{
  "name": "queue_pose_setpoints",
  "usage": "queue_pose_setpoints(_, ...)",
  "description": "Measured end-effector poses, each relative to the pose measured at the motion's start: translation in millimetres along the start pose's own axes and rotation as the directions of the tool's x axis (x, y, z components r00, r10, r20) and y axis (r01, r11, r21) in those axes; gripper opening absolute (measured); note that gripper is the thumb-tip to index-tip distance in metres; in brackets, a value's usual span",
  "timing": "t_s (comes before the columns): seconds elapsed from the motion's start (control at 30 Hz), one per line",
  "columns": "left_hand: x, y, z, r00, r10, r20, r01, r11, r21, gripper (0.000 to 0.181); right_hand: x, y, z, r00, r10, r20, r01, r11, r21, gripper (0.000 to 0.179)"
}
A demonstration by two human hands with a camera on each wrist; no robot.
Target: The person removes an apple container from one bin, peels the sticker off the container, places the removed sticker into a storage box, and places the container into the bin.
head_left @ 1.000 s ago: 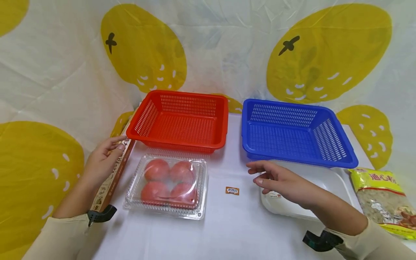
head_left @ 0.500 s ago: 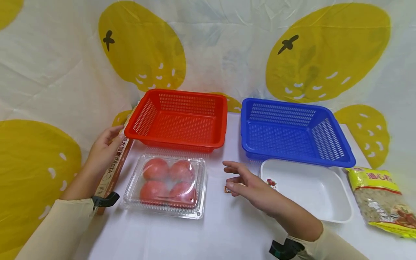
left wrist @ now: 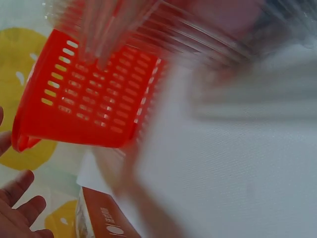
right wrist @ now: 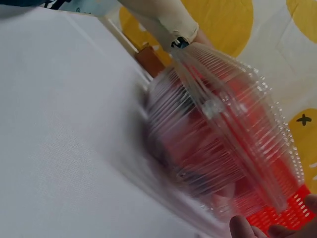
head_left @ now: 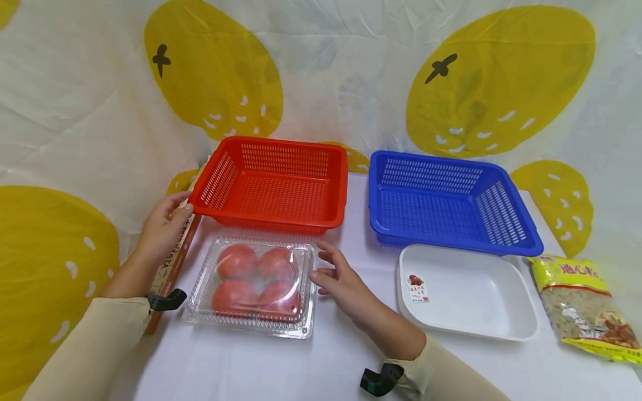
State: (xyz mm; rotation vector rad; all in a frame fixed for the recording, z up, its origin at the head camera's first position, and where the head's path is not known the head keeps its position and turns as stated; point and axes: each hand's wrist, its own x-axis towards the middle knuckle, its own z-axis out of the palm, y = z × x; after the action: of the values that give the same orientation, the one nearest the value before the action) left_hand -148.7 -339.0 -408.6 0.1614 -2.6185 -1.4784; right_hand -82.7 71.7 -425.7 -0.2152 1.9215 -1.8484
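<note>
A clear plastic clamshell box of tomatoes (head_left: pixel 257 287) lies shut on the white tabletop in the head view. Just off its right edge is my right hand (head_left: pixel 346 287), fingers loosely bent and holding nothing. My left hand (head_left: pixel 163 225) hovers over the long pasta box (head_left: pixel 175 262), its fingertips right at the front left corner of the red basket (head_left: pixel 268 227). In the left wrist view, the left fingers (left wrist: pixel 22 191) are spread, with nothing between them. The right wrist view shows the clamshell's ribbed side, blurred, and the right fingertips near its corner.
A blue basket (head_left: pixel 453 239) stands at the back right, behind a white plastic tray (head_left: pixel 471 295) with a fruit sticker. Right of the tray lies a yellow-and-clear bag of macaroni (head_left: pixel 584 306). A fruit-print cloth (head_left: pixel 346 67) hangs behind the table.
My right hand has moved left from over the white tray to the clamshell's right edge. The small orange packet is now hidden behind it. My left hand has stayed near the red basket's corner.
</note>
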Motion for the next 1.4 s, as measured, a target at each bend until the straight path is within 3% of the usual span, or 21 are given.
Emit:
queue_pose_setpoints(0.2, 2.7, -4.2, 3.5, 0.999, 0.024, 0.036, -0.025, 0.999, 0.021, 0.055, 12.6, 10, 5, 0.999, -0.038, 0.039, 0.038, 0.999, 0.000, 0.073)
queue_pose_setpoints(0.37, 0.9, -5.3, 4.6, 0.998, -0.014, 0.059, 0.012, 0.999, 0.036, 0.056, 17.6, 20, 5, 0.995, -0.071, 0.075, 0.077, 0.993, -0.085, 0.080)
queue_pose_setpoints(0.7, 2.4, -5.0, 4.6, 0.993, -0.094, 0.078, 0.092, 0.995, 0.033, 0.061, 21.4, 25, 15, 0.994, -0.095, 0.056, 0.104, 0.974, -0.201, 0.088)
queue_pose_setpoints(0.9, 3.7, -7.2, 4.0, 0.992, -0.090, 0.088, 0.088, 0.996, 0.032, 0.062, 20.8, 23, 20, 0.993, -0.114, 0.041, 0.120, 0.963, -0.240, 0.092)
queue_pose_setpoints(1.2, 8.0, -6.7, 4.8, 0.994, -0.053, 0.100, 0.050, 0.998, 0.040, 0.059, 11.4, 9, 25, 0.991, -0.125, 0.039, 0.130, 0.976, -0.174, 0.088)
queue_pose_setpoints(1.4, 7.2, -4.3, 4.4, 0.993, -0.052, 0.109, 0.047, 0.998, 0.050, 0.060, 8.4, 4, 30, 0.996, -0.088, 0.009, 0.088, 0.996, 0.028, 0.085)
